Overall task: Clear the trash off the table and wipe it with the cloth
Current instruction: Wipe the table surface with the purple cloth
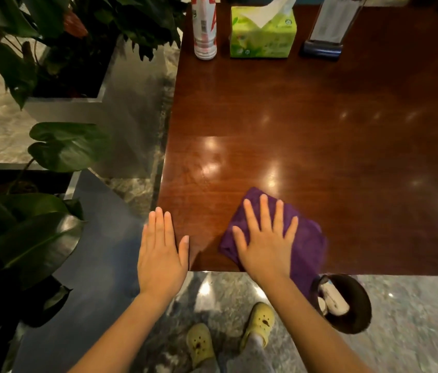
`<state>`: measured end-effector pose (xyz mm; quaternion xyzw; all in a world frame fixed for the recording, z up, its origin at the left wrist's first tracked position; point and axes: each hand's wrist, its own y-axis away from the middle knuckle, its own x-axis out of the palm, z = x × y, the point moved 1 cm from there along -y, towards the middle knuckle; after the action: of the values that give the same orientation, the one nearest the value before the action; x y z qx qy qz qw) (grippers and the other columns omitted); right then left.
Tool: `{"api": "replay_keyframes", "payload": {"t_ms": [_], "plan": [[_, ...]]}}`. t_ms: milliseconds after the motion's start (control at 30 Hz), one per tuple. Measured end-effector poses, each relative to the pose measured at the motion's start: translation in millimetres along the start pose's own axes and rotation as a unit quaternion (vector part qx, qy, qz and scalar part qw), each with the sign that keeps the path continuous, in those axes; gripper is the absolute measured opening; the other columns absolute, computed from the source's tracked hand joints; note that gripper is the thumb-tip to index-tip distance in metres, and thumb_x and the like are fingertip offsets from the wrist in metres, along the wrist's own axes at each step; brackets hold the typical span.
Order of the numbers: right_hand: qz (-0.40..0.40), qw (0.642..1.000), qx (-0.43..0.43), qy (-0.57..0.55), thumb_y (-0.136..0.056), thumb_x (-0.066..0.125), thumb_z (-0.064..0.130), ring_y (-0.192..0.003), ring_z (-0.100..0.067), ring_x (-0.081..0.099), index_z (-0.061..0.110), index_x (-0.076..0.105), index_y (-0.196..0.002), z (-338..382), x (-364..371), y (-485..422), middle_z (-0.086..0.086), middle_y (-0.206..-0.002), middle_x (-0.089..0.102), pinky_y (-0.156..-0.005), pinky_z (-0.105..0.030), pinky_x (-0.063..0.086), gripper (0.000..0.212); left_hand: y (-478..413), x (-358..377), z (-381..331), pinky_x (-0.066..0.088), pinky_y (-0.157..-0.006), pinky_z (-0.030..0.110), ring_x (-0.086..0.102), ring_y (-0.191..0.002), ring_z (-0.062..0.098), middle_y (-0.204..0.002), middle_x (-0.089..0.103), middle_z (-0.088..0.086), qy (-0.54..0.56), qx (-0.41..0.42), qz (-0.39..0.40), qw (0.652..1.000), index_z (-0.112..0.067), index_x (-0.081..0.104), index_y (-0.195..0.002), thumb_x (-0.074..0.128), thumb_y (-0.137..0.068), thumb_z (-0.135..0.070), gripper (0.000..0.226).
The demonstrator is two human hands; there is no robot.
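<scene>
right hand (265, 238) flat, fingers spread on purple cloth (306, 238); unwiped bench (320, 117) stretches toward 12 o'clock; left hand (160, 251) open, empty.

Dim, warm indoor light. Overhead lamps glare as bright spots on glossy table (320, 109). Plants (37, 224) at left deeply shadowed. Edges bowed, corners softly blurred.

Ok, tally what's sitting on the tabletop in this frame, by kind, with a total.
Bottle: 1
Green tissue box: 1
Sign holder: 1
Purple cloth, under the right hand: 1
Total: 4
</scene>
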<state>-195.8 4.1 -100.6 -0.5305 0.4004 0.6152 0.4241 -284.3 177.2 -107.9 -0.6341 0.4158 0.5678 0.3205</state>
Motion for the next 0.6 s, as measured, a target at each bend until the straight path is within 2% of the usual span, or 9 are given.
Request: {"api": "replay_keyframes", "payload": {"t_ms": [100,167,233,367,500,600], "plan": [[0.009,0.997,-0.082,-0.003,-0.086,0.032,0.058,-0.141,-0.038,0.03,0.032,0.04,-0.142,29.4,0.2,-34.8,-0.004,-0.153,0.036,-0.11,-0.066,0.021,0.062,-1.8,0.6,0.8,0.007,-0.115,0.035,0.021,-0.143,0.027,-0.153,0.025,0.018,0.0,0.0,0.005,1.0,0.001,0.024,-0.143,0.011,-0.093,-0.049,0.072],[0.05,0.991,-0.119,-0.021,-0.085,0.021,0.061,-0.147,-0.035,0.014,0.036,0.027,-0.146,47.3,0.5,-70.9,-0.001,-0.159,0.021,-0.113,-0.064,0.007,0.066,-2.5,-0.1,1.1,0.009,-0.114,0.035,0.025,-0.142,0.029,-0.151,0.029,0.02,0.004,-0.001,0.008,1.0,0.001,0.027,-0.142,0.007,-0.094,-0.051,0.074],[0.056,0.989,-0.134,-0.034,-0.087,0.017,0.061,-0.148,-0.034,0.003,0.037,0.02,-0.148,64.2,1.0,-107.9,0.0,-0.161,0.011,-0.114,-0.063,-0.001,0.066,-2.3,-0.8,0.9,0.01,-0.114,0.036,0.027,-0.141,0.03,-0.15,0.031,0.02,0.001,0.001,0.008,1.0,0.001,0.028,-0.142,0.006,-0.094,-0.051,0.074],[0.071,0.986,-0.153,-0.015,-0.093,0.02,0.061,-0.148,-0.032,-0.006,0.038,0.009,-0.149,92.6,-0.9,-165.8,0.002,-0.162,0.0,-0.115,-0.061,-0.005,0.062,-1.7,-0.9,0.4,0.013,-0.113,0.038,0.03,-0.14,0.03,-0.149,0.033,0.019,-0.007,0.001,0.008,1.0,0.001,0.03,-0.141,0.011,-0.095,-0.048,0.07],[0.078,0.984,-0.16,-0.013,-0.094,0.02,0.059,-0.148,-0.031,-0.006,0.037,0.009,-0.15,97.9,-1.8,-171.9,0.002,-0.162,0.0,-0.115,-0.06,-0.006,0.062,-2.6,0.9,1.0,0.01,-0.113,0.036,0.028,-0.14,0.028,-0.15,0.031,0.018,-0.002,0.003,0.013,1.0,0.0,0.029,-0.141,0.005,-0.095,-0.049,0.072],[0.05,0.979,-0.196,-0.033,-0.092,0.024,0.058,-0.149,-0.031,0.004,0.035,0.02,-0.149,87.5,1.8,-124.8,0.001,-0.161,0.011,-0.115,-0.059,-0.003,0.062,-2.5,2.5,1.7,0.005,-0.115,0.034,0.021,-0.143,0.026,-0.153,0.025,0.017,0.027,0.007,0.006,1.0,-0.001,0.024,-0.143,-0.002,-0.093,-0.053,0.077]]}}
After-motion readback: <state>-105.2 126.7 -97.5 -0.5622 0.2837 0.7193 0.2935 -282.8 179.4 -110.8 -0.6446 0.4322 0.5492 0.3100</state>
